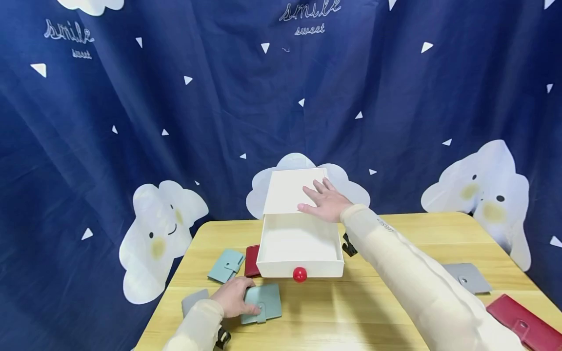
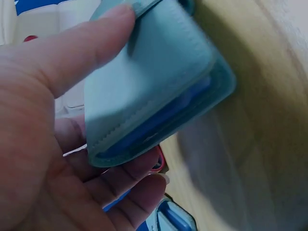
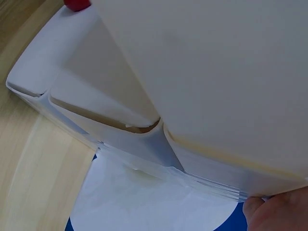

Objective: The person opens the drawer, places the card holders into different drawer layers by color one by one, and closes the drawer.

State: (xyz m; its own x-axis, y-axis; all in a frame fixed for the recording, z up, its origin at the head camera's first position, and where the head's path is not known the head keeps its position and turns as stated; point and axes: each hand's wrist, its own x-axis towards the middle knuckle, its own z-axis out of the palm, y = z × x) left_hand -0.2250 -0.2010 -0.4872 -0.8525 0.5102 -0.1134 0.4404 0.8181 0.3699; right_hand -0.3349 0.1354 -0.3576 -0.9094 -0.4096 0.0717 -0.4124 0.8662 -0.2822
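Observation:
My left hand (image 1: 236,296) grips a teal card holder (image 1: 265,301) with a snap strap, thumb across its front and fingers behind. In the left wrist view that card holder (image 2: 154,72) is tilted off the wooden table. A white box (image 1: 291,192) stands in the middle, its drawer (image 1: 300,243) pulled out toward me. A red ball knob (image 1: 300,274) is on the drawer front, and nothing lies on the visible drawer floor. With fingers spread, my right hand (image 1: 327,202) rests on the box top near its right edge. The box side fills most of the right wrist view.
Left of the drawer lie another teal card holder (image 1: 226,265), a dark red one (image 1: 252,261) and a grey one (image 1: 193,300), partly hidden. On the right are a grey card holder (image 1: 468,278) and a red wallet (image 1: 527,321). A blue curtain (image 1: 219,122) hangs behind the table (image 1: 351,312).

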